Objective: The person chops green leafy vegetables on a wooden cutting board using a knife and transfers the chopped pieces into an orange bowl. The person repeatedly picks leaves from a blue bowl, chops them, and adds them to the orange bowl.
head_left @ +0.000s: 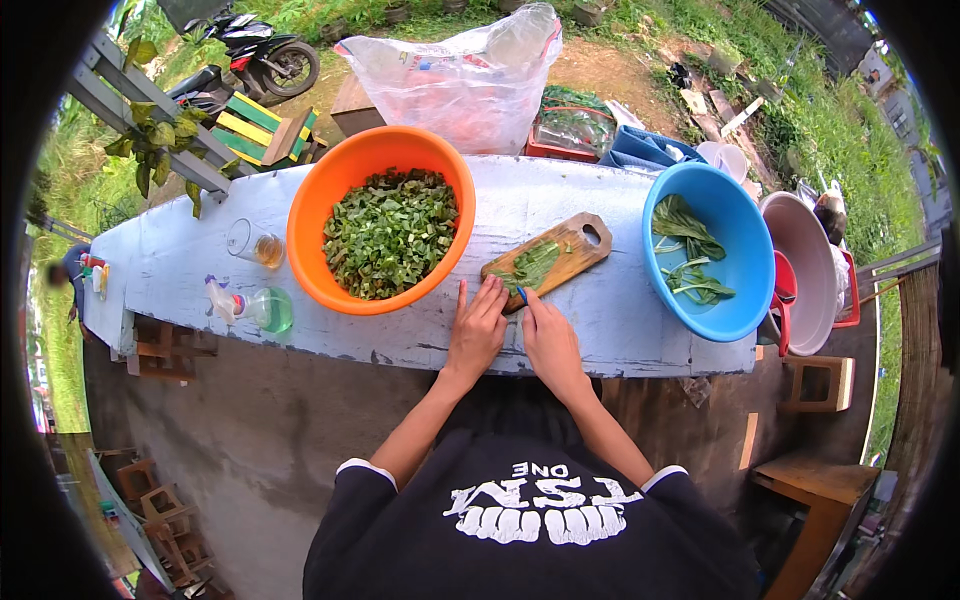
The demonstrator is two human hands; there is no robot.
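A wooden cutting board (581, 251) with a handle hole lies at a slant on the table before me. Flat green leaves (536, 262) rest on it, some of them in cut pieces. My left hand (478, 324) presses its fingertips on the leaves at the board's near end. In my right hand (552, 339) is a knife with a blue handle (523, 295); its blade is mostly hidden. On the left, an orange basin (300, 225) holds a heap of chopped greens (390, 232). Whole leafy stalks (686, 225) lie inside a blue basin (709, 319) on the right.
A spray bottle with green liquid (274, 310) and a glass of brown drink (268, 250) lie left on the pale blue table (390, 341). Behind stands a large clear plastic bag (457, 97). A pink basin (806, 277) is at right. Another person (75, 277) bends at far left.
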